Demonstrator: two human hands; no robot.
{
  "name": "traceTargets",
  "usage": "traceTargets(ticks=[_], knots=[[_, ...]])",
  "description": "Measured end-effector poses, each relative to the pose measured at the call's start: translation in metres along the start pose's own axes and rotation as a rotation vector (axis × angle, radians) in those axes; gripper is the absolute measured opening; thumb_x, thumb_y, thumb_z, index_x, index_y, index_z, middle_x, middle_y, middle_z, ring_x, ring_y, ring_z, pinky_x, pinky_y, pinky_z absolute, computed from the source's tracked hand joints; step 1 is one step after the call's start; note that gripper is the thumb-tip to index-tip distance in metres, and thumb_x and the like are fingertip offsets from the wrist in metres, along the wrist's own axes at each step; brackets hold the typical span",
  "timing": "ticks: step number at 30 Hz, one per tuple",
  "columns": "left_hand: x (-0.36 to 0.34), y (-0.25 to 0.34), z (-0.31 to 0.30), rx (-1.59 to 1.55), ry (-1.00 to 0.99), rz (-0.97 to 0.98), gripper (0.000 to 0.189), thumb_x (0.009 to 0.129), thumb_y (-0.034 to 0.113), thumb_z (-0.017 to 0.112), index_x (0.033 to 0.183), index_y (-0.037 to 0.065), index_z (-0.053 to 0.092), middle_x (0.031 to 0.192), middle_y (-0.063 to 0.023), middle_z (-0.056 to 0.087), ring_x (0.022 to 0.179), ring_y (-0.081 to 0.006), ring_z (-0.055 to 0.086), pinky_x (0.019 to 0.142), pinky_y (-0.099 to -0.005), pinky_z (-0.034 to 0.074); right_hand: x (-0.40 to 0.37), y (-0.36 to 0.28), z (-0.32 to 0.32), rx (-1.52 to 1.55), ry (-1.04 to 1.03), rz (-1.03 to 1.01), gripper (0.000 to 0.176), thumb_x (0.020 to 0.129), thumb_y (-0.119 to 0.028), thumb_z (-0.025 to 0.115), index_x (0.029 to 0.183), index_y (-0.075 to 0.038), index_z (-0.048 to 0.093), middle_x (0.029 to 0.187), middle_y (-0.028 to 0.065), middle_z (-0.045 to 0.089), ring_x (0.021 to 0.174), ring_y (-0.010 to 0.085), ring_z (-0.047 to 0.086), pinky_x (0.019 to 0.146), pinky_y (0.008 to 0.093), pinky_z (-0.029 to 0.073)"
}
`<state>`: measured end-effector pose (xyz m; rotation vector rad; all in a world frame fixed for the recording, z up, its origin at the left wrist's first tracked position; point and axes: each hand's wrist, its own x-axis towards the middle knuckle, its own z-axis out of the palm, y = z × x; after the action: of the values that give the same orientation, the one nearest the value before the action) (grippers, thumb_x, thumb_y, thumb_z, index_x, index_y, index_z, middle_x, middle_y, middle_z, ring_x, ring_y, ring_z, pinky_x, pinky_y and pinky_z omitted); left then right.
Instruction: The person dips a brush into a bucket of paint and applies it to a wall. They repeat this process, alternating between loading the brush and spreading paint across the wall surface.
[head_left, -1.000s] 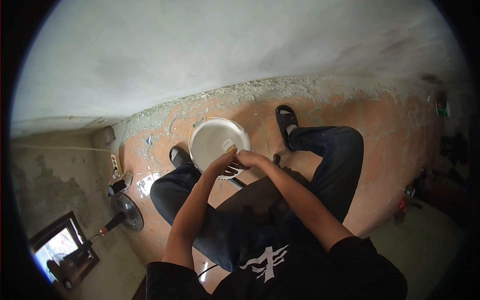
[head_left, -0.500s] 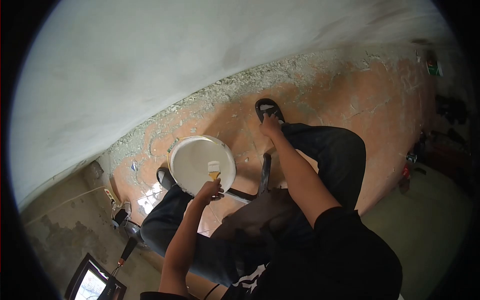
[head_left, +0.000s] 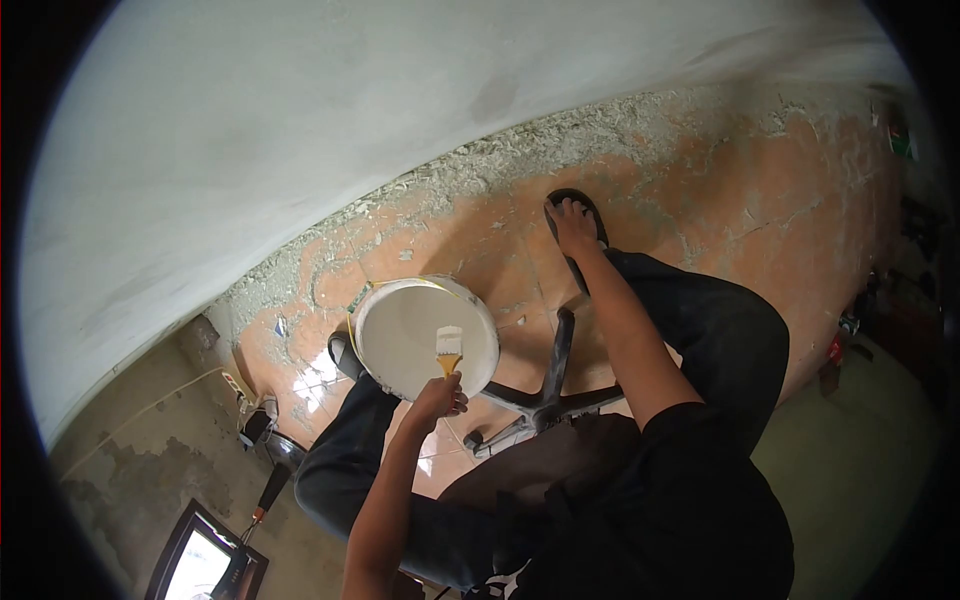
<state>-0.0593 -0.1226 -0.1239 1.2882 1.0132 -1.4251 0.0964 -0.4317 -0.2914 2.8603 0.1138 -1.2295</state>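
My left hand [head_left: 440, 398] is closed around the yellow handle of a paintbrush [head_left: 450, 345]. The brush's white-coated bristles point away from me over the mouth of a round bucket [head_left: 484, 352], whose inside is whitish; how deep its contents lie I cannot tell. A yellow cord or handle runs along the bucket's rim. Farther right, my right hand [head_left: 576, 228] rests over my foot in a dark sandal [head_left: 597, 215], its fingers slightly apart. Whether the fingertips touch the sandal is unclear.
A pale wall [head_left: 300, 130] rises ahead, with crumbled debris [head_left: 480, 170] along its foot. Below me is a wheeled chair base [head_left: 545, 410] on orange tiles [head_left: 640, 230]. A power strip [head_left: 232, 385] and a black-handled object [head_left: 273, 488] lie at left.
The view has shifted, showing more of the chair base. My right hand has moved farther onto the sandal. My left hand still holds the brush over the bucket.
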Motion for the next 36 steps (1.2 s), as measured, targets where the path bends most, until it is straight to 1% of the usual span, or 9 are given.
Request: traceTargets(ticks=[2, 14, 21, 26, 27, 29, 32, 34, 36], knots=[[-0.001, -0.001, -0.001, 0.013, 0.005, -0.009, 0.034, 0.090, 0.036, 0.041, 0.074, 0.006, 0.047, 0.066, -0.0063, 0.055, 0.058, -0.0169, 0.057, 0.057, -0.0272, 0.045, -0.001, 0.003, 0.006, -0.020, 0.140, -0.025, 0.066, 0.079, -0.006, 0.052, 0.136, -0.022, 0.023, 0.131, 0.0148, 0.028, 0.120, 0.0321, 0.030, 0.094, 0.0448, 0.033], [0.000, -0.001, -0.004, 0.014, -0.012, 0.049, 0.036, 0.090, 0.037, 0.041, 0.072, 0.006, 0.048, 0.065, -0.0071, 0.056, 0.058, -0.0168, 0.057, 0.056, -0.0275, 0.045, -0.004, -0.004, 0.013, -0.051, 0.268, -0.042, 0.051, 0.082, -0.005, 0.048, 0.130, -0.016, 0.037, 0.122, 0.0118, 0.036, 0.112, 0.0272, 0.037, 0.089, 0.0417, 0.035], [0.004, -0.005, -0.006, 0.020, 0.007, 0.053, 0.036, 0.089, 0.036, 0.041, 0.072, 0.006, 0.050, 0.064, -0.0065, 0.056, 0.057, -0.0161, 0.056, 0.056, -0.0270, 0.044, -0.004, -0.008, 0.009, -0.021, 0.234, -0.028, 0.049, 0.082, -0.004, 0.049, 0.129, -0.014, 0.039, 0.125, 0.0127, 0.034, 0.117, 0.0280, 0.034, 0.091, 0.0431, 0.035], [0.004, -0.005, -0.006, 0.027, 0.006, 0.057, 0.036, 0.089, 0.036, 0.041, 0.071, 0.007, 0.049, 0.064, -0.0064, 0.056, 0.056, -0.0157, 0.056, 0.055, -0.0265, 0.044, -0.015, -0.006, 0.003, 0.168, 0.095, 0.003, 0.047, 0.079, -0.007, 0.055, 0.124, -0.011, 0.043, 0.131, 0.0135, 0.029, 0.124, 0.0299, 0.026, 0.095, 0.0454, 0.034], [0.004, -0.006, -0.006, 0.012, -0.002, 0.074, 0.036, 0.088, 0.036, 0.043, 0.074, 0.004, 0.050, 0.064, -0.0072, 0.056, 0.055, -0.0158, 0.056, 0.054, -0.0265, 0.043, -0.017, -0.004, 0.005, 0.167, 0.095, 0.003, 0.047, 0.079, -0.007, 0.055, 0.124, -0.011, 0.043, 0.131, 0.0135, 0.029, 0.124, 0.0299, 0.026, 0.095, 0.0454, 0.034], [0.005, -0.006, -0.007, -0.004, -0.008, 0.089, 0.037, 0.087, 0.036, 0.044, 0.078, 0.002, 0.050, 0.064, -0.0079, 0.056, 0.055, -0.0160, 0.056, 0.052, -0.0264, 0.042, -0.020, -0.002, 0.009, 0.145, 0.168, -0.094, 0.047, 0.077, -0.010, 0.056, 0.122, -0.009, 0.044, 0.132, 0.0135, 0.028, 0.124, 0.0307, 0.025, 0.094, 0.0459, 0.035], [0.006, -0.006, -0.006, -0.005, -0.010, 0.086, 0.036, 0.087, 0.036, 0.044, 0.077, 0.002, 0.050, 0.064, -0.0079, 0.056, 0.054, -0.0158, 0.055, 0.051, -0.0260, 0.042, -0.019, 0.000, 0.009, 0.069, 0.171, -0.209, 0.042, 0.075, -0.009, 0.055, 0.117, -0.006, 0.047, 0.135, 0.0132, 0.025, 0.125, 0.0313, 0.024, 0.095, 0.0454, 0.034], [0.005, -0.005, -0.007, 0.017, 0.001, 0.078, 0.036, 0.089, 0.037, 0.042, 0.069, 0.008, 0.047, 0.062, -0.0063, 0.056, 0.055, -0.0160, 0.056, 0.055, -0.0267, 0.044, -0.014, -0.001, 0.015, 0.040, 0.174, -0.217, 0.039, 0.075, -0.008, 0.054, 0.113, -0.005, 0.048, 0.133, 0.0139, 0.028, 0.125, 0.0312, 0.024, 0.093, 0.0452, 0.035], [0.006, -0.005, -0.008, 0.024, 0.001, 0.077, 0.036, 0.089, 0.037, 0.042, 0.070, 0.008, 0.048, 0.062, -0.0062, 0.056, 0.055, -0.0161, 0.056, 0.055, -0.0267, 0.044, -0.020, -0.008, 0.005, 0.009, 0.183, -0.219, 0.036, 0.074, -0.007, 0.054, 0.110, -0.004, 0.049, 0.132, 0.0145, 0.032, 0.125, 0.0310, 0.024, 0.092, 0.0449, 0.036]])
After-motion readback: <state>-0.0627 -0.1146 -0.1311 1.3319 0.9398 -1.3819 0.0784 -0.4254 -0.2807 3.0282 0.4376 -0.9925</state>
